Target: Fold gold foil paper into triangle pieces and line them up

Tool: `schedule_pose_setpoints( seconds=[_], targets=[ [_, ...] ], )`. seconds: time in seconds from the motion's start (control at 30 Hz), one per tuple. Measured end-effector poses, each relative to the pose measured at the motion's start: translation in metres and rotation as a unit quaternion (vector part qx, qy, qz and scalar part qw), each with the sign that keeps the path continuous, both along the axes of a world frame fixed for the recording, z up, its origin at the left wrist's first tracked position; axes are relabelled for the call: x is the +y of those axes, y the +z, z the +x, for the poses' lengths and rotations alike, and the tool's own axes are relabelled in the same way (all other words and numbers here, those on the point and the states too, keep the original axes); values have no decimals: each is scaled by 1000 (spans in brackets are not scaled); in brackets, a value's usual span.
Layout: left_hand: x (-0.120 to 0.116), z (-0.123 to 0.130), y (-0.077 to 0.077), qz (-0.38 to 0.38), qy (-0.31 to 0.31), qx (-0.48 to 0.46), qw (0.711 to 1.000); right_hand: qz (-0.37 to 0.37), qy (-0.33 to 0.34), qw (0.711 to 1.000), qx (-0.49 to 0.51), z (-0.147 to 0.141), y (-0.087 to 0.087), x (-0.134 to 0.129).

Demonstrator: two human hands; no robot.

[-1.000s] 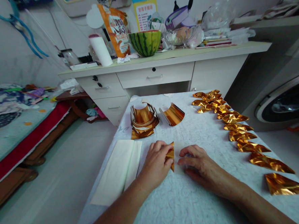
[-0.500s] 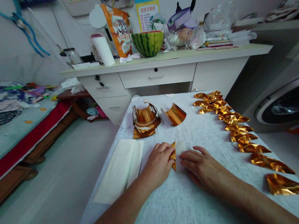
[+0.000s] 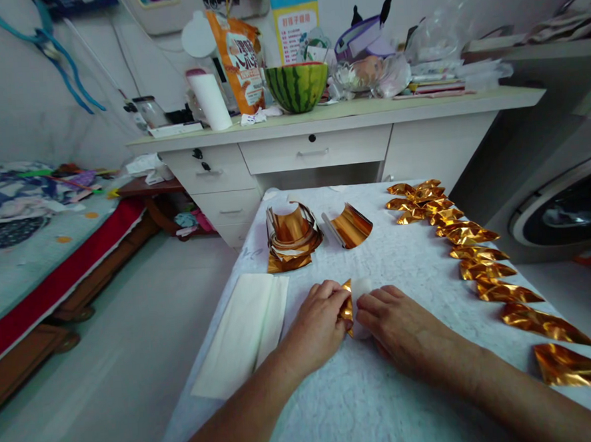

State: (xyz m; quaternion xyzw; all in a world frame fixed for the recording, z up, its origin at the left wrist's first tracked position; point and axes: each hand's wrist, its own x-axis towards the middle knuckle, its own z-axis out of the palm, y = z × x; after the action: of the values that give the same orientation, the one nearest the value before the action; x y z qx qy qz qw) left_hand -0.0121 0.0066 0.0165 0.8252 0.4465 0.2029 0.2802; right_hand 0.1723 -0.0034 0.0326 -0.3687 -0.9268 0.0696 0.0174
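My left hand is closed on a small gold foil piece at the middle of the cloth-covered table. Right beside it, my right hand has its fingers pressed together on a pale translucent sheet that reaches the foil. White paper sheets lie left of my left hand. Beyond the hands are a stack of curled gold foil and a separate curved foil sheet. Several folded gold foil pieces form a row down the table's right side.
A white desk stands behind the table, holding a half watermelon, an orange pouch and a white roll. To the right is a washing machine; a bed is at the left.
My right hand's fingers have drawn together on the translucent sheet, which now looks curled and less exposed. The view has shifted slightly, moving the scene a little to the right.
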Motion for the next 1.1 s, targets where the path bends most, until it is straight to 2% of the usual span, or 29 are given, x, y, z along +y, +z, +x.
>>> schedule_pose_setpoints(
  seconds=[0.2, 0.33, 0.47, 0.7, 0.83, 1.0, 1.1],
  targets=[
    [1, -2, 3, -21, 1, -4, 1000, -61, -16, 990, 123, 7, -7, 3],
    [1, -3, 2, -29, 3, -18, 999, -118, -26, 967, 226, 15, -12, 5],
    [1, -3, 1, -36, 7, -24, 999, -183, -30, 940, 288, 19, -10, 9],
    [1, -3, 1, -45, 9, -32, 998, -161, -57, 946, 275, 16, -15, 7],
    [1, -3, 0, -45, 12, -34, 998, -168, -39, 948, 269, 21, -13, 6],
    [1, -2, 1, -45, 12, -32, 998, -214, -4, 946, 244, 27, -3, 5],
    [1, -2, 2, -47, 14, -34, 998, -207, 7, 951, 230, 28, -1, 3]
  ],
)
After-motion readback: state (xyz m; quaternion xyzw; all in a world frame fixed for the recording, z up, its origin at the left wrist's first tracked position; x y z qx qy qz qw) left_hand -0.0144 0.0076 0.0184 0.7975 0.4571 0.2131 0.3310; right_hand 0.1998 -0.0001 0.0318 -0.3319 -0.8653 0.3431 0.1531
